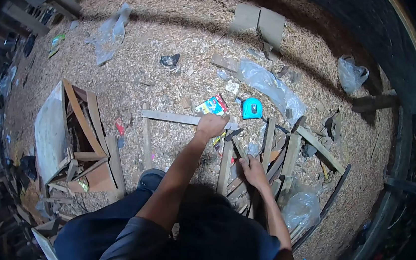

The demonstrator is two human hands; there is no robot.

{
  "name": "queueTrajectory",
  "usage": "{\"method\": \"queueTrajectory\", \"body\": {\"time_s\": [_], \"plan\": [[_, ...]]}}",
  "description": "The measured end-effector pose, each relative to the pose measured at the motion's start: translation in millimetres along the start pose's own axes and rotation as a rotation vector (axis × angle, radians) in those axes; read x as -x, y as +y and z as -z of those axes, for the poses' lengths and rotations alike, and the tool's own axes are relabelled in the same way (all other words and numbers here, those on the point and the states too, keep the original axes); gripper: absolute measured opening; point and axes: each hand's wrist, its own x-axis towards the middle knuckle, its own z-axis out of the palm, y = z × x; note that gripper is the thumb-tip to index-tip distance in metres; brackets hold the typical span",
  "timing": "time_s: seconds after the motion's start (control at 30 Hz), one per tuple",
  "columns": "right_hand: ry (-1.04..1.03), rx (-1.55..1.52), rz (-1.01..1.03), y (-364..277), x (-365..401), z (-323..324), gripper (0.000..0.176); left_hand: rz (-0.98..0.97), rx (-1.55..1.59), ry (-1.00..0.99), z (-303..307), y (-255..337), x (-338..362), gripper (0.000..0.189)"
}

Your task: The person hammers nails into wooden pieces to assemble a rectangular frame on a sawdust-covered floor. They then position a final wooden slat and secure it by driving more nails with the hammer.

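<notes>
Head view: your left hand [212,125] appears closed over a pale wooden strip [171,117] near its right end; the strip runs left to right. Your right hand [255,172] wraps the handle of a hammer [239,147], angled up and left, its dark head beside that end. Your fist hides the handle's lower end; your left fingertips are unclear.

In front of you, wood shavings [149,41] litter the ground. Far out, you have flattened grey-brown cardboard [257,23]. To your left, note one crumpled clear plastic bag [110,38] and, farther left, a green packet [56,44]. A crumpled black scrap [169,60] lies nearer the middle. To your right, observe a second plastic bag [352,74], bunched up, near a dark wooden post [377,102].
</notes>
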Motion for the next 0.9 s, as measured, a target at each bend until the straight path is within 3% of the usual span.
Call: {"method": "queueTrajectory", "body": {"time_s": [0.4,0.43,0.47,0.53,0.57,0.67,0.7,0.9], "plan": [[0.18,-0.149,-0.071,-11,8,-29,0.043,-0.035,0.049,-0.009,-3,-4,-6,0.023],[0.321,-0.097,-0.001,-5,4,-39,0.043,-0.03,0.064,-0.008,-2,-4,-6,0.022],[0.331,-0.098,-0.014,-2,5,-41,0.043,-0.023,0.078,-0.008,-1,-4,-5,0.022],[0.311,-0.152,-0.172,-25,8,-37,0.048,-0.016,0.078,-0.003,0,-3,-7,0.022],[0.377,-0.038,-0.156,-27,6,-46,0.056,-0.003,0.065,0.007,-2,-4,-7,0.023],[0.49,-0.13,-0.116,-10,-8,-81,0.06,0.012,0.061,0.021,-6,-4,-8,0.026],[0.487,-0.002,-0.114,-18,-8,-79,0.06,0.009,0.072,0.033,-5,-3,-6,0.026],[0.515,-0.018,-0.073,-13,-20,-89,0.061,-0.02,0.088,0.06,-1,-2,-4,0.021]]}}
